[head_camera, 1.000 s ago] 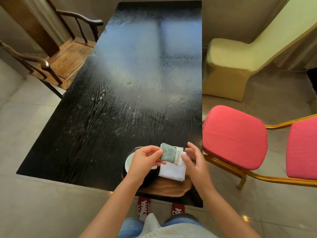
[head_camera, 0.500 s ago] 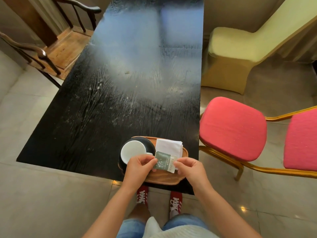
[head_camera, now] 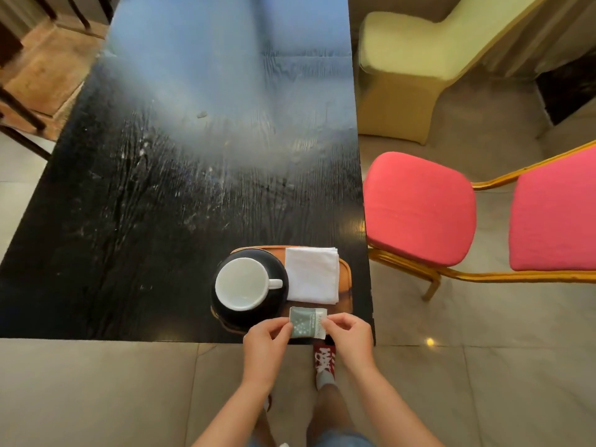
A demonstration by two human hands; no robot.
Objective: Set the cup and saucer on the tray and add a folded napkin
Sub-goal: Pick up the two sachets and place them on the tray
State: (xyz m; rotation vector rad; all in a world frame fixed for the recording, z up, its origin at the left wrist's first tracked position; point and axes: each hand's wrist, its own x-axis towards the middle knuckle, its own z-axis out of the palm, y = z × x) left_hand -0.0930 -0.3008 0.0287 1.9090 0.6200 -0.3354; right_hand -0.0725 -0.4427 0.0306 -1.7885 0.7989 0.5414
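Observation:
A brown wooden tray (head_camera: 345, 282) sits at the near right corner of the black table (head_camera: 161, 204). On its left half a white cup (head_camera: 242, 283) stands on a black saucer (head_camera: 277, 262), handle to the right. A folded white napkin (head_camera: 312, 274) lies on the tray's right half. Just in front of the tray, a small green and white packet (head_camera: 306, 321) is pinched from both sides: my left hand (head_camera: 266, 343) grips its left edge and my right hand (head_camera: 346, 337) its right edge.
A red cushioned chair (head_camera: 419, 208) with a gold frame stands right of the table. A pale yellow covered chair (head_camera: 406, 75) is behind it. Wooden chairs (head_camera: 32, 75) stand at the far left. My red shoes (head_camera: 324, 359) show below on the tiled floor.
Both hands drew the packet back toward me, from over the napkin to the tray's near edge. The cup, saucer and napkin came fully into view.

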